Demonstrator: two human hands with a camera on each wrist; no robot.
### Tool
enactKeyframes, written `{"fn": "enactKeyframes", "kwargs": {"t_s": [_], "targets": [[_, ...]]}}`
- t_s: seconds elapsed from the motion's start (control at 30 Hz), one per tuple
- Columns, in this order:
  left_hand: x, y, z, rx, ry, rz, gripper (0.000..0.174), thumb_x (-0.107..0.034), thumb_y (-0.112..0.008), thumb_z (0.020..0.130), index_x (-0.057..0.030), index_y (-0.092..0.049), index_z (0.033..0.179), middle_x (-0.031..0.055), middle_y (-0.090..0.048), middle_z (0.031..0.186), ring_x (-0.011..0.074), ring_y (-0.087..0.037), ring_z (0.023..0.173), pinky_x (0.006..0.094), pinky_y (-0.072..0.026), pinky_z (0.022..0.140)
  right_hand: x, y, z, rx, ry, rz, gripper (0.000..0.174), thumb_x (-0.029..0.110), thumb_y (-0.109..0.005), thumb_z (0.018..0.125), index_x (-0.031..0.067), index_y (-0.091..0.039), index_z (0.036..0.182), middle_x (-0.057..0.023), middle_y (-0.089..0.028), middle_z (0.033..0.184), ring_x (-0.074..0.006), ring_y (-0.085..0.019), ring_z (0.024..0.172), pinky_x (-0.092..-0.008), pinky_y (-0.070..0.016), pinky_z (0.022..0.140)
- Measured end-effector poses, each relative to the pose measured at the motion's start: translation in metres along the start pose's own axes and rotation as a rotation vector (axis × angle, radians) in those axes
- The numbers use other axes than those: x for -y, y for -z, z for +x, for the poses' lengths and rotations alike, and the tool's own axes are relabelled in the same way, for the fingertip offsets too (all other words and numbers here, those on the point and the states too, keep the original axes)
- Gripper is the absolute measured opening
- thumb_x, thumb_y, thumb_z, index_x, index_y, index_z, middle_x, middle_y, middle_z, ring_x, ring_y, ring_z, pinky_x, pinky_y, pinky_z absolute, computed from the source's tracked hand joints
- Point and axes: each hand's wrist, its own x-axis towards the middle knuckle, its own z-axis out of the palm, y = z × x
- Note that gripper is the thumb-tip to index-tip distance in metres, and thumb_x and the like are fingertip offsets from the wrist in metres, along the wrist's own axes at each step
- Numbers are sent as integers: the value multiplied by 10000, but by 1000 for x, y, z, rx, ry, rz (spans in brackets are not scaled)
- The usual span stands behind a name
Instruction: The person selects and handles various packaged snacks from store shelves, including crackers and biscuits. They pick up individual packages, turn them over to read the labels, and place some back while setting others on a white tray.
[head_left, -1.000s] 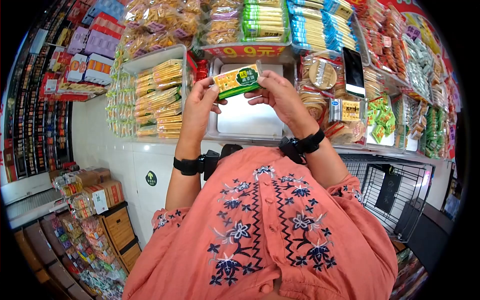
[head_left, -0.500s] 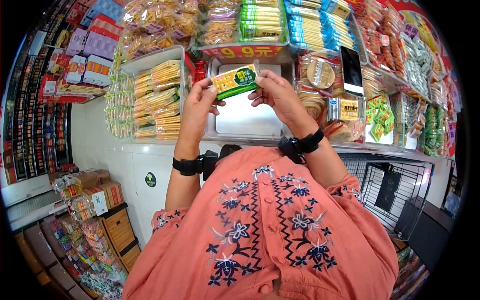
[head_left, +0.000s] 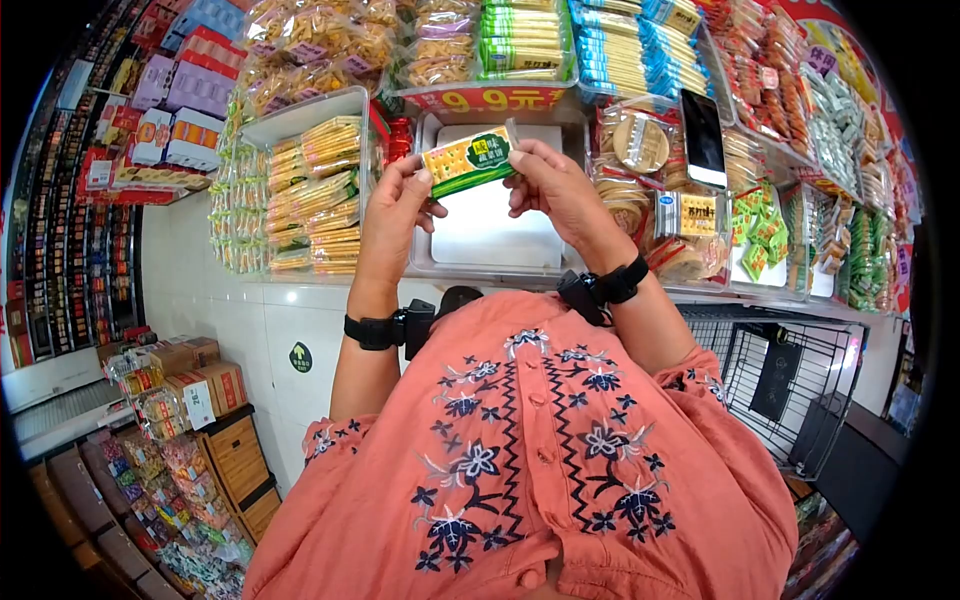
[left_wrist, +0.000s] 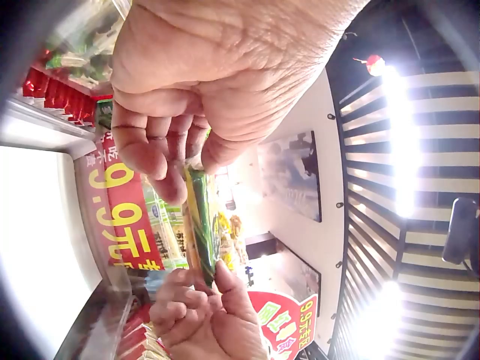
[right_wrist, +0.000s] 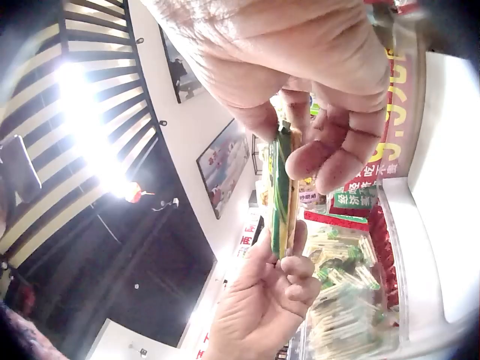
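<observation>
Both hands hold up a small green and yellow cracker packet (head_left: 470,163), its printed front facing the head camera. The left hand (head_left: 398,205) pinches its left end between thumb and fingers. At the right end, the right hand (head_left: 556,188) pinches the wrapper near the top corner. Below the packet, a bin (head_left: 490,235) shows a bare white bottom. The left wrist view shows the packet (left_wrist: 201,225) edge-on between the two hands, and the right wrist view shows its thin green side (right_wrist: 282,199).
Left of the bare bin is a clear bin of yellow cracker packets (head_left: 318,200). To the right, round biscuits (head_left: 642,148) lie in bags, with a black phone (head_left: 703,140) on top. A red price strip (head_left: 485,100) runs behind. A wire cart (head_left: 780,375) stands at lower right.
The packet and both hands stay almost in place, with a very slight shift to the left. The right fingers have shifted a little on the packet's end.
</observation>
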Motion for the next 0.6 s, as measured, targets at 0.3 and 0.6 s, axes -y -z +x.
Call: {"fn": "enactKeyframes", "kwargs": {"t_s": [0.3, 0.6], "targets": [[-1, 0, -6, -3, 12, 44, 440, -239, -583, 1022, 13, -490, 1370, 78, -619, 1038, 130, -674, 729, 214, -490, 539, -2, 2, -3, -8, -14, -17, 311, 279, -629, 1000, 58, -589, 1215, -49, -649, 866, -118, -657, 698, -283, -564, 640], [-1, -4, -8, 33, -13, -11, 401, -236, -542, 1048, -33, -497, 1390, 96, -636, 1194, 183, -693, 920, 278, -559, 704, -7, 6, -4, 6, 22, -19, 423, 296, -579, 1025, 12, -543, 1336, -102, -670, 1010, -160, -682, 839, -300, -576, 709]]}}
